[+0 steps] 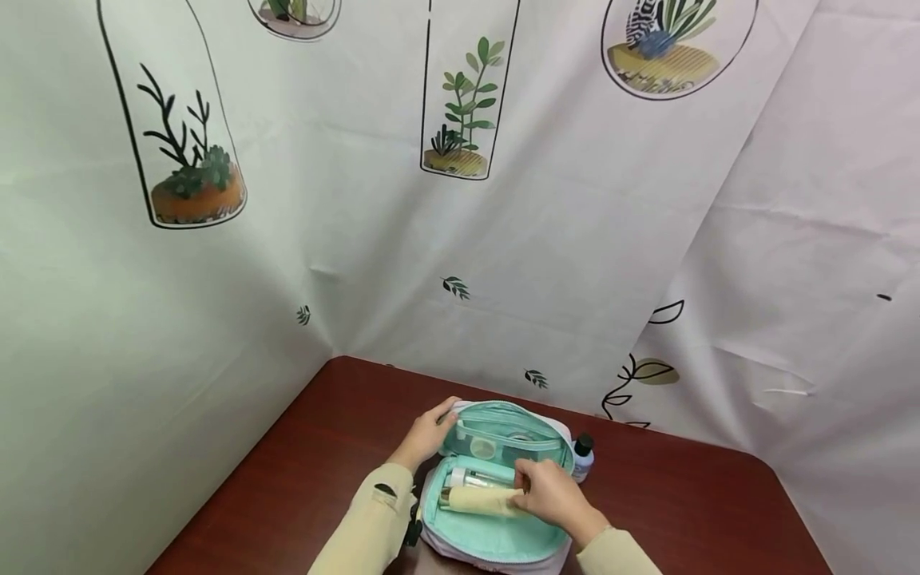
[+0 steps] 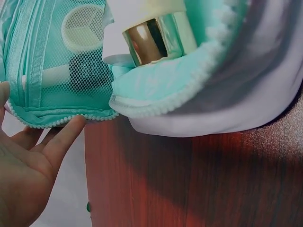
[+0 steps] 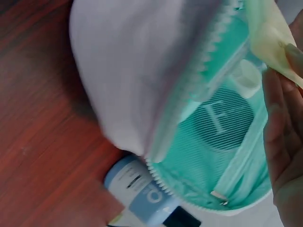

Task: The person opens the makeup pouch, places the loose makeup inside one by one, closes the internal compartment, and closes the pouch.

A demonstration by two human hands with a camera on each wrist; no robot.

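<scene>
An unzipped toiletry bag [image 1: 496, 543], pale lilac outside and mint green inside, lies on the table with its lid [image 1: 470, 447] raised. My left hand [image 1: 426, 438] holds the lid's left edge, its fingertips at the zipper in the left wrist view. My right hand [image 1: 549, 491] pinches the end of a pale yellow squeeze tube [image 1: 481, 501], which lies across the bag's main compartment. The tube's shiny gold cap [image 2: 158, 40] points toward the left side. Behind the tube is a clear bottle with a white cap [image 1: 458, 477].
A blue and white bottle with a black cap [image 1: 583, 459] stands outside the bag at its right. The lid's mesh pocket [image 2: 78, 61] holds a round container and other small items. The reddish-brown table [image 1: 683, 503] meets patterned fabric walls [image 1: 546, 263] behind.
</scene>
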